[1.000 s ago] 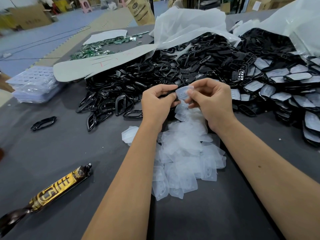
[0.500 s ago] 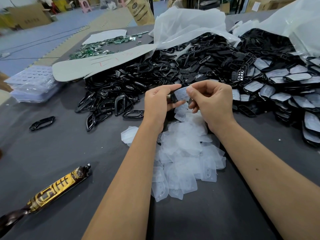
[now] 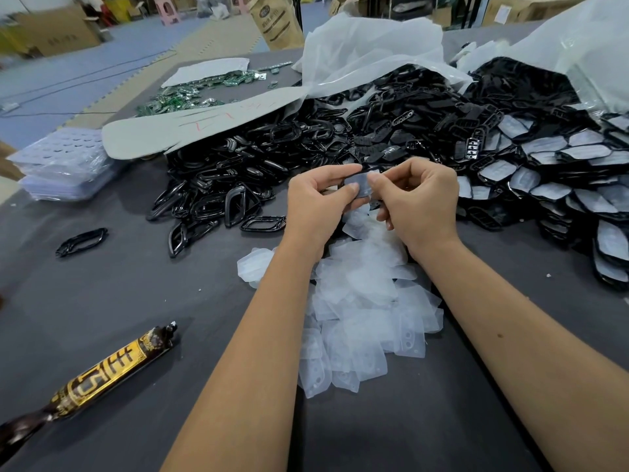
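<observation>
2 hands meet in the head view just above the heap of clear pads point(image 3: 364, 311) on the grey surface point(image 3: 119, 301): left hand point(image 3: 316, 206) and right hand point(image 3: 425, 206) together pinch 1 translucent pad point(image 3: 361, 185) between thumb and curled fingers, a black part point(image 3: 373, 200) seemingly behind it. Fitting pad to part looks like the step; next it likely needs pressing flush along its edges.

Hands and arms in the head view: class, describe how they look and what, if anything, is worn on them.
The left hand and right hand are bare: no gloves, and no rings or watch that show. The left forearm and right forearm are uncovered too, with no sleeve in view. The left thumbnail is short and unpainted.
</observation>
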A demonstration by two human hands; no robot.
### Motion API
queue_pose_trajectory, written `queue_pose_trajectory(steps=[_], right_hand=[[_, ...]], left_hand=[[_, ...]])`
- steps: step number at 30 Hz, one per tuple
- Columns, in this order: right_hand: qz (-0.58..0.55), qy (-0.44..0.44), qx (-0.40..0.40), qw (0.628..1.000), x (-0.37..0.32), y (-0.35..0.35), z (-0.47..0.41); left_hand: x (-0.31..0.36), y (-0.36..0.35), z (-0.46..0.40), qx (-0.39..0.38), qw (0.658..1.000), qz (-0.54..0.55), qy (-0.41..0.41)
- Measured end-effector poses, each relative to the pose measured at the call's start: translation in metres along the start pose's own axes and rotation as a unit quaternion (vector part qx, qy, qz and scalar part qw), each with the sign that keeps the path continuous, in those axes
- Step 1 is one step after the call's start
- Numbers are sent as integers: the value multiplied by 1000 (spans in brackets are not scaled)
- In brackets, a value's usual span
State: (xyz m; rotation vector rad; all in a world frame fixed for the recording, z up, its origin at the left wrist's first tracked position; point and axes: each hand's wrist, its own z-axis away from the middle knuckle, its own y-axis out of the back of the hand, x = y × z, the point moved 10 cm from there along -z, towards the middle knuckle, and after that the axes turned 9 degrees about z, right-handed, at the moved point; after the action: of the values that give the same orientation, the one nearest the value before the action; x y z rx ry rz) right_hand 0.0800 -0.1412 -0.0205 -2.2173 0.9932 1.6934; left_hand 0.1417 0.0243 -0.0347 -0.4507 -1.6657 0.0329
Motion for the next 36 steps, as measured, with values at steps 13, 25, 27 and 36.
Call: queue_pose_trajectory(steps=[13,25,27,36], right_hand=[[43,28,20,998,-8,3,1],[48,18,21,998,-2,3,-3],[39,15,11,999,-1,1,-3],[22,-4,-1,1000,8,0,-6]], left_hand=[[-2,1,2,18,1000,7,17],[-1,0,4,17,999,22,25],[-1,0,4,18,999,29,25],[1,1,4,16,1000,5,20]])
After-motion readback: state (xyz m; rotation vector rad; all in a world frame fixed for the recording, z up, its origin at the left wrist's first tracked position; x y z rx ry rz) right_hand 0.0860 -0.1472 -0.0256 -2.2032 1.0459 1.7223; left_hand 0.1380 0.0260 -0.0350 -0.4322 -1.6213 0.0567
